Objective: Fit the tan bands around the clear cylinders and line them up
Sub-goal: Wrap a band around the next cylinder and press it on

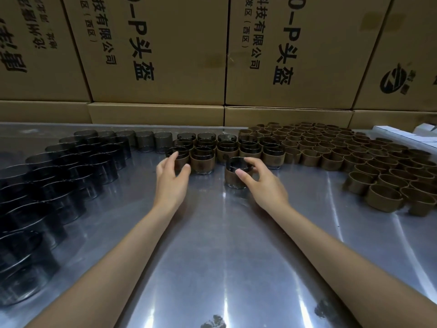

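- Head view shows us at the placing step: one banded cylinder [236, 172] stands alone on the steel table [212, 245], just in front of the block of finished banded cylinders [227, 147], and it is not yet in line with them.
- Our right hand [262, 183] is around this cylinder. The thumb [244, 177] lies at the near side, over the tan band, and the other fingers [254, 162] curve to the far right side of the rim. We judge that they hold it lightly, but real contact on the far side is hidden.
- Our left hand [172, 177] has relaxed, slightly bent fingers and holds nothing. Its fingertips are at the front-left cylinder of the block, touching it or just beside it; we cannot tell which.
- We think the next move calls for sliding the single cylinder back and to the left, into the gap in the front row, with the left hand keeping the neighbours steady.
- After that, we need a bare clear cylinder [71, 166] from the group on the left and a loose tan band [383, 197] from the group on the right.
- Many pieces of both kinds remain, so the task seems far from the end.
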Demonstrator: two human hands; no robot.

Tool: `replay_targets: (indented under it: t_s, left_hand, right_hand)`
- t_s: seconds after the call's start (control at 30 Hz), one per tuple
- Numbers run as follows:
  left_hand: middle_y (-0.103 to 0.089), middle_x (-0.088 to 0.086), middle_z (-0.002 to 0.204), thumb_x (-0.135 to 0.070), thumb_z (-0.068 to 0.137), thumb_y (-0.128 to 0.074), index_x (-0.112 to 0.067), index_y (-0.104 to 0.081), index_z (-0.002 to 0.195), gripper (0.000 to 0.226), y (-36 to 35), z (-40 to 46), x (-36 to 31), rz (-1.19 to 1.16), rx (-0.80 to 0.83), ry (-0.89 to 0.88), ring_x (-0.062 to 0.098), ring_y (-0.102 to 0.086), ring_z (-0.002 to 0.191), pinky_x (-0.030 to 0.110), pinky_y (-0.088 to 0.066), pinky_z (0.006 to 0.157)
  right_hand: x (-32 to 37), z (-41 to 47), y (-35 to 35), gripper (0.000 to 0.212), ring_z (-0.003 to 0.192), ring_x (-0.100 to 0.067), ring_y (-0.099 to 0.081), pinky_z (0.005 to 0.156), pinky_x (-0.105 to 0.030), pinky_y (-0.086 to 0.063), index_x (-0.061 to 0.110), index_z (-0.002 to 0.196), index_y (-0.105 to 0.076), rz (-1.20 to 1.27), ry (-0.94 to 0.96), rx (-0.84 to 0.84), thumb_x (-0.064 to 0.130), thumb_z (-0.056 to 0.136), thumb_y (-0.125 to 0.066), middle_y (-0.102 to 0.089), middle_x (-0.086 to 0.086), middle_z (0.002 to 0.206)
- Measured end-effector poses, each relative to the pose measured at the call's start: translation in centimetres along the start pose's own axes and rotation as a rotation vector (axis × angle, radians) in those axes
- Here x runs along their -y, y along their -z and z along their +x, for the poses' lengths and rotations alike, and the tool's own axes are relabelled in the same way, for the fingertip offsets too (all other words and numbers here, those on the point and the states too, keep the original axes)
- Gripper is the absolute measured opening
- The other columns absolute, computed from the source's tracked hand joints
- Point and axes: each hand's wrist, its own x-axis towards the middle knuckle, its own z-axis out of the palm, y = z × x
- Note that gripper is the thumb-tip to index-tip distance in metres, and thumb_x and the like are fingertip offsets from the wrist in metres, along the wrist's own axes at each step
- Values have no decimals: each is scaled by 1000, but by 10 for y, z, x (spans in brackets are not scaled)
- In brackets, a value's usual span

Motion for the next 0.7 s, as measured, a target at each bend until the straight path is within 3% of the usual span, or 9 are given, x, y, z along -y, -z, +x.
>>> replay_targets:
  t_s: [0.17,0.37,0.53,0.7]
  left_hand:
    - [-22,3,155,-18,97,-50,-27,-29,150,57,2,10,1,-8,-6,42,25,-37,135,44,-33,112]
    - [-26,3,155,-14,95,-50,-25,-26,151,62,2,16,2,-18,-12,84,22,-33,137,42,-32,112]
    - [-26,2,155,-12,94,-52,-23,-24,152,64,2,17,4,-51,-12,88,21,-34,138,44,-33,112]
    - [-31,2,153,-13,93,-53,-24,-23,151,66,2,18,5,-67,2,100,24,-43,132,48,-38,108]
  right_hand:
    - [8,18,-13,67,126,-25,-50,89,-41,-48,36,146,-28,-143,-77,-48,68,88,-41,-48,4,143]
    - [10,33,-26,70,109,-24,-60,67,-30,-41,22,135,-47,-367,-74,-74,72,89,-30,-63,-2,121]
    - [12,39,-31,68,98,-22,-62,70,-32,-51,21,123,-54,-446,-83,-80,73,89,-27,-61,-3,115]
    - [11,40,-33,69,99,-24,-61,65,-30,-39,19,120,-56,-477,-75,-99,72,89,-25,-59,-5,117]
